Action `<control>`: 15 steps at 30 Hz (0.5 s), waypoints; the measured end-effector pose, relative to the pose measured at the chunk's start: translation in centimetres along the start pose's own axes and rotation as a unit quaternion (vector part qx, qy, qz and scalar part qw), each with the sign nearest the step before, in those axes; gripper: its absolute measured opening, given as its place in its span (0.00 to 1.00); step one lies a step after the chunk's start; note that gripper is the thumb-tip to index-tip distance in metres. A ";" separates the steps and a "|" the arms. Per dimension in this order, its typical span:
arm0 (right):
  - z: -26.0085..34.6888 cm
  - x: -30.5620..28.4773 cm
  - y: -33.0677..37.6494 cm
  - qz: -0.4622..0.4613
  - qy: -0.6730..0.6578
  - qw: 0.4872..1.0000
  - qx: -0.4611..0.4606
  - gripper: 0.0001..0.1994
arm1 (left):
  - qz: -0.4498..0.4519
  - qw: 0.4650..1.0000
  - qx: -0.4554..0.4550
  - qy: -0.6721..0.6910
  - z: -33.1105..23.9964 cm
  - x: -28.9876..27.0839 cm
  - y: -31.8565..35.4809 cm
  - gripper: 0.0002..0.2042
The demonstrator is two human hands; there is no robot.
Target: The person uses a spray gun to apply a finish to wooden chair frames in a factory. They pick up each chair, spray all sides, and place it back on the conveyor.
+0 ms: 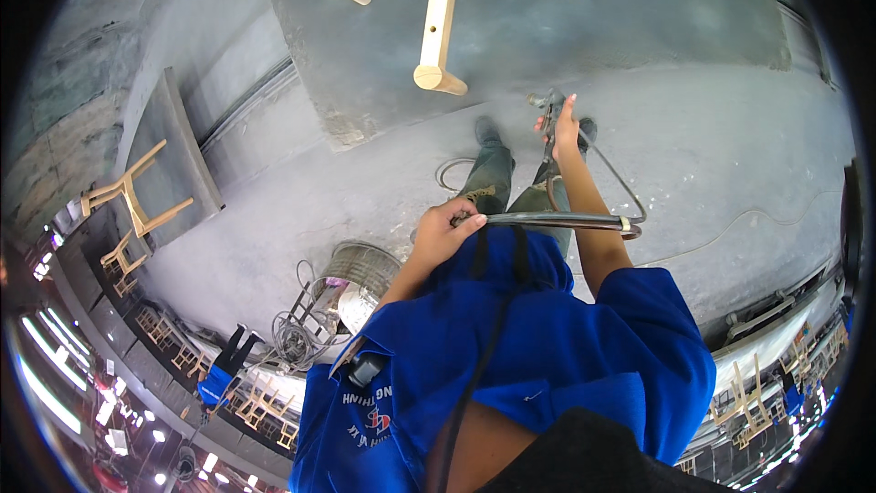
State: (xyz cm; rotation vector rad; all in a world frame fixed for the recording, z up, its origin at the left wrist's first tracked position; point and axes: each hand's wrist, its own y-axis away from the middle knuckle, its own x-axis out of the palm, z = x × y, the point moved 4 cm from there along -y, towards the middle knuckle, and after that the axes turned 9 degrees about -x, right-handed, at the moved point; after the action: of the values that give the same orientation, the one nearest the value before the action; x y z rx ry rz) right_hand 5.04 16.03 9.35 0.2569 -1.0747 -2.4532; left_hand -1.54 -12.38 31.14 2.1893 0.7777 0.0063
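Note:
My right hand (563,125) grips a grey spray gun (550,110), held out in front of me and pointing toward an unfinished wooden chair (439,23) that stands on a dark mat. My left hand (444,228) is closed around the grey hose (557,218) that loops from the gun back across my front. The hose bends in a curve near my right forearm. Below the hands I see my blue shirt and my grey trousers and shoes.
Grey dusty concrete floor (712,155) all around. A metal bucket (363,267) with coiled cables (294,336) sits at my left. More wooden chairs (128,196) stand on a board at the left and along the edges. A thin cord (757,219) trails at right.

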 end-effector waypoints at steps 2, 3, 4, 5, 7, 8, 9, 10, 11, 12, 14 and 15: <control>0.1 2.3 -1.7 0.003 0.000 1.000 -0.003 0.41 | -0.017 1.000 0.006 0.004 -0.1 -0.2 -1.0 0.13; 0.8 3.7 -2.4 0.013 -0.003 1.000 -0.002 0.40 | -0.021 1.000 -0.004 0.015 -0.2 -0.4 -1.3 0.13; 1.4 5.2 -3.0 0.013 0.000 1.000 0.006 0.40 | -0.021 0.999 -0.024 0.023 0.0 -0.6 -1.6 0.13; 2.4 7.0 -3.4 0.050 -0.038 0.998 -0.002 0.41 | -0.034 0.999 -0.026 0.029 -0.1 -0.9 -1.7 0.14; 4.3 10.2 -3.6 0.106 -0.104 0.989 -0.012 0.43 | -0.051 0.998 -0.034 -0.007 -0.3 -1.1 -1.6 0.14; 5.0 11.7 -3.5 0.154 -0.154 0.976 -0.008 0.43 | -0.058 0.996 -0.050 -0.037 -0.2 -1.1 -1.5 0.14; 5.9 13.4 -3.5 0.210 -0.207 0.955 -0.015 0.44 | -0.066 0.997 -0.018 -0.040 -0.5 -1.1 -1.2 0.15; 7.1 15.0 -3.6 0.274 -0.263 0.925 -0.031 0.44 | -0.063 0.997 -0.018 -0.037 -0.6 -0.9 -1.3 0.14; 7.3 16.1 -3.8 0.282 -0.272 0.920 -0.025 0.46 | -0.059 0.997 -0.023 -0.036 -0.6 -0.7 -1.4 0.14; 7.3 16.9 -3.7 0.282 -0.279 0.918 -0.023 0.45 | -0.049 0.998 -0.037 -0.031 -0.5 -0.5 -1.2 0.14; 7.6 18.3 -4.1 0.286 -0.295 0.911 -0.042 0.45 | -0.068 0.996 -0.045 -0.018 -0.3 -0.6 -1.3 0.14; 7.3 18.7 -4.5 0.257 -0.279 0.924 -0.044 0.44 | -0.080 0.996 -0.046 -0.008 -0.1 -0.9 -1.4 0.14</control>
State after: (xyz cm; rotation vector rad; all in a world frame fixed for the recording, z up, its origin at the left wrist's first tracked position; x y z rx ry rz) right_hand -15.40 14.73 11.18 -0.7095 -1.0641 -2.1104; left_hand -3.06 -12.07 30.44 2.0336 0.9232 -0.0548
